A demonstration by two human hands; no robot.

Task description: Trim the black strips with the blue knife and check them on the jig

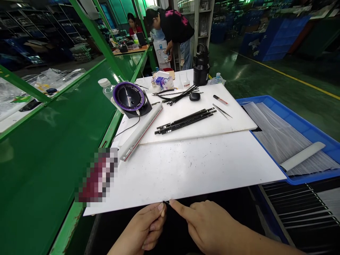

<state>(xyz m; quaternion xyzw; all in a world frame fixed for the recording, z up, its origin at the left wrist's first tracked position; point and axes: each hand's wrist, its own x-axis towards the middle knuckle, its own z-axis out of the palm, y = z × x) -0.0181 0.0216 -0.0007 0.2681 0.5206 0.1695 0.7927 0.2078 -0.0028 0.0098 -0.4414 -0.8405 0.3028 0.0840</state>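
Observation:
Just below the near edge of the white board (191,170), my two hands meet at the fingertips. My left hand (148,226) is closed, thumb pressed against the curled fingers, pinching a tiny dark piece. My right hand (209,223) reaches in with its index fingertip at a thin, shiny end beside that piece; its thumb is hidden. What lies between the fingertips is too small to name. Farther up, a bundle of black strips (186,121) lies on a white foam slab (225,117). Tweezers (222,110) and a red-and-black marker (220,99) rest to their right.
A long white bar with a red line (142,132) lies at left, near a round purple-rimmed fan-like device (129,96). More black strips (183,95), a black case (194,96) and a black bottle (201,69) stand behind. A blue tray (278,106) is at right. Two people are beyond.

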